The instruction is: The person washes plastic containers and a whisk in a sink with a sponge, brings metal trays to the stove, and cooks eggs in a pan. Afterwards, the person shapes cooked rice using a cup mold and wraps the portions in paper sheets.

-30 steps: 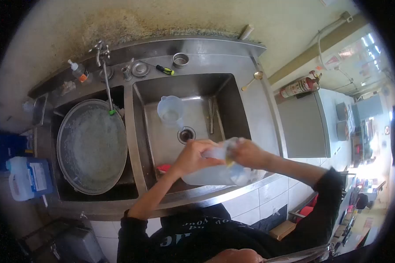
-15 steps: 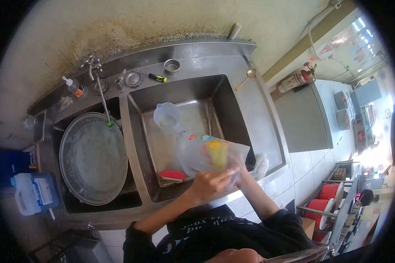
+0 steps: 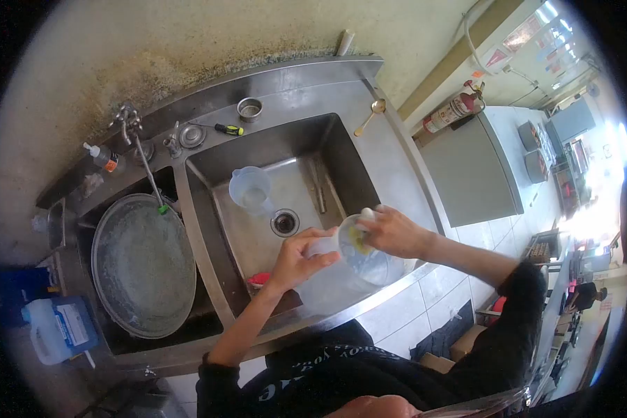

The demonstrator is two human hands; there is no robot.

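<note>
My left hand (image 3: 301, 259) is closed round the handle of a clear plastic jug (image 3: 369, 268), which is tilted with its mouth facing up toward the camera. At the jug's mouth, my right hand (image 3: 390, 233) grips a yellow-green sponge (image 3: 359, 239) against the inside of the rim. Below them is the steel sink basin (image 3: 226, 230). A second clear jug (image 3: 249, 188) stands in it beside the drain (image 3: 284, 222). A red brush (image 3: 258, 279) lies near my left wrist, and metal utensils (image 3: 318, 184) rest along the basin's right side.
A large round lid or pan (image 3: 144, 268) fills the left basin under the tap (image 3: 145, 157). Behind the sinks are a screwdriver (image 3: 228, 129), a metal cup (image 3: 249, 109) and a soap bottle (image 3: 103, 157). A gold spoon (image 3: 370, 116) lies at right. Someone (image 3: 587, 295) stands far right.
The held jug has turned from lying with its printed side up to mouth up. My right hand has moved from the jug's base side to its mouth, with the sponge now visible there.
</note>
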